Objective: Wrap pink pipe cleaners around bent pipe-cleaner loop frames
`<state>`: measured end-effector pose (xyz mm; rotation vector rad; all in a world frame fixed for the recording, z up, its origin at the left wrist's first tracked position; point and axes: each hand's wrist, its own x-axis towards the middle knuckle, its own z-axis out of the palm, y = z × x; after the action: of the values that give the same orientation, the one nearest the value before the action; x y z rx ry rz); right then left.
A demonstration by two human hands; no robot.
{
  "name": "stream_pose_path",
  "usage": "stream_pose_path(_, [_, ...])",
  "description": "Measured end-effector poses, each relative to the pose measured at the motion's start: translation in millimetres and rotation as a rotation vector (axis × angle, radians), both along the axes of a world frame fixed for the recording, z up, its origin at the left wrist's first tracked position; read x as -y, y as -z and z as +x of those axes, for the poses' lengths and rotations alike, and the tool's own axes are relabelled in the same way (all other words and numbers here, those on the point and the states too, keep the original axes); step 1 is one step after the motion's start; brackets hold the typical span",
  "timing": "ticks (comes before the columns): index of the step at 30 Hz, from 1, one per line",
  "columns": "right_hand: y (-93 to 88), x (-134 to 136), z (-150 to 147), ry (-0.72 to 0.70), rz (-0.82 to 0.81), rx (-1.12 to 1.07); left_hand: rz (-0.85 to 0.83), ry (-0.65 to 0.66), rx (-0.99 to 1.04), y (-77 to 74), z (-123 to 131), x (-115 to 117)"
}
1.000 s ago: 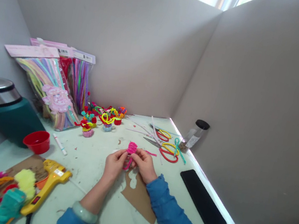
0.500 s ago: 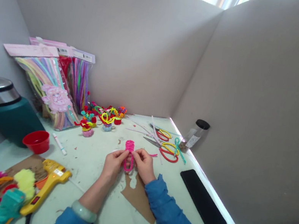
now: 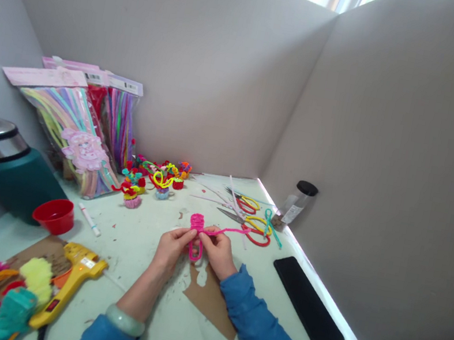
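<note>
Between my hands, low over the middle of the table, is a bright pink pipe cleaner [image 3: 197, 221] bent into a long narrow loop. Its far end is wound in tight rows; the near end is an open oval. My left hand [image 3: 172, 245] pinches the loop's left side at mid-length. Opposite it, my right hand [image 3: 216, 250] is closed with thumb and fingers on the right side of the pink pipe cleaner. A loose pink tail runs out to the right past my right fingers toward the scissors [image 3: 252, 230]. The fingertips hide part of the winding.
Brown cardboard [image 3: 211, 308] lies below my hands. On the left are a yellow glue gun [image 3: 73, 280], red cup [image 3: 54, 217], marker [image 3: 90, 220] and teal bottle [image 3: 15, 174]. A black phone [image 3: 307, 305] and clear jar [image 3: 294, 206] are at right. Small pipe-cleaner figures [image 3: 133, 196] stand behind.
The loose pink tail now stretches further out to the right, beyond my right hand. Both hands stay nearly in place on the loop.
</note>
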<state>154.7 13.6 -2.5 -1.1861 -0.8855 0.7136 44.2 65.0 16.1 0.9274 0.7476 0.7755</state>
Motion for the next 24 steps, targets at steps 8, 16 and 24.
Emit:
stream_pose_path(8, [-2.8,1.7,0.8,-0.054,-0.002,-0.041,0.006,-0.009,0.0,-4.1,-3.5,-0.6])
stream_pose_path(16, [-0.7,0.5,5.8,-0.04,-0.076,-0.147,0.084,0.046,-0.039,-2.7,-5.8,-1.5])
stream_pose_path(24, [2.9,-1.5,5.5,-0.014,-0.032,-0.06,0.126,0.038,-0.145,-2.5,-3.7,-1.6])
